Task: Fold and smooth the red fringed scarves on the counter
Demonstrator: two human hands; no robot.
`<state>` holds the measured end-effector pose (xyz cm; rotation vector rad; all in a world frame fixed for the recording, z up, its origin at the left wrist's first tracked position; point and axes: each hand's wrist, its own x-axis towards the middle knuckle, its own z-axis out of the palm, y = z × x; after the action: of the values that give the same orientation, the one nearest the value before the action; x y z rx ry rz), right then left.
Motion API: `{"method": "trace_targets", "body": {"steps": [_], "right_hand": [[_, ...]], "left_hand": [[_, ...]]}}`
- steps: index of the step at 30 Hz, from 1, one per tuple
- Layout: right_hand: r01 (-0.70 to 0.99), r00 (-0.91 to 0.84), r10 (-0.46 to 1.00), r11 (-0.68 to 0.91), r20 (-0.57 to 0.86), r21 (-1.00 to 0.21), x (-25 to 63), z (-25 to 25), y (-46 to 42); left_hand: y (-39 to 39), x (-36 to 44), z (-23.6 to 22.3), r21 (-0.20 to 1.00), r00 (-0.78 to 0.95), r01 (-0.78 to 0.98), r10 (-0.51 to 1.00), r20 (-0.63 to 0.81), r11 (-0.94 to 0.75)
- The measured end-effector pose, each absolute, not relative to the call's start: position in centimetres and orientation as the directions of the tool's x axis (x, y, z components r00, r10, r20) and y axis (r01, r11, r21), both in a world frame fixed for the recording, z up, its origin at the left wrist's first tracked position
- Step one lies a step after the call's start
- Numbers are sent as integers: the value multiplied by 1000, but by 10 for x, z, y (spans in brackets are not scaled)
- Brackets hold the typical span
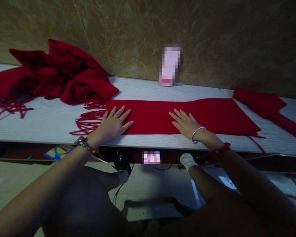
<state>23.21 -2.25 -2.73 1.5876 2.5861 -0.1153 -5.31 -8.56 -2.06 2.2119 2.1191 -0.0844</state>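
Observation:
A red fringed scarf lies folded into a long flat strip on the white wood-grain table. My left hand rests palm down near its fringed left end, fingers spread. Further right, my right hand lies flat on the middle of the scarf, fingers also spread. Neither hand grips anything. The fringe fans out to the left past my left wrist, and a few strands hang over the front edge at the right.
A crumpled heap of red fringed cloth sits at the back left. More red cloth lies at the right. A pink blurred object leans against the marbled wall. Below the table edge are a lit screen and a blue-yellow packet.

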Motion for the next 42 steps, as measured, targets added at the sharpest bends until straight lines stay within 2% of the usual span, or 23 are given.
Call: {"method": "trace_targets", "body": {"steps": [8, 13, 16, 21, 26, 34, 42], "right_hand": [[902, -425, 892, 431, -157, 12, 230, -25, -24], [897, -439, 886, 442, -150, -15, 231, -25, -21], [903, -429, 887, 427, -171, -51, 227, -21, -20], [891, -447, 890, 435, -88, -127, 215, -15, -23], [865, -498, 861, 484, -107, -134, 206, -22, -26], [839, -541, 836, 530, -90, -123, 215, -29, -21], [895, -445, 884, 439, -142, -78, 240, -26, -18]], "left_hand": [[-88, -54, -13, 3, -43, 999, 994, -97, 44], [-84, -49, -18, 9, -96, 995, 995, -28, 97], [-78, -41, -20, 35, -80, 996, 997, 10, 80], [-69, -14, -15, 104, -28, 994, 1000, 13, 26], [-59, 8, -15, 145, 29, 989, 999, -24, -25], [-53, 11, -18, 158, 26, 987, 991, -130, -5], [-60, 1, -17, 130, 51, 991, 990, -132, -34]]}}
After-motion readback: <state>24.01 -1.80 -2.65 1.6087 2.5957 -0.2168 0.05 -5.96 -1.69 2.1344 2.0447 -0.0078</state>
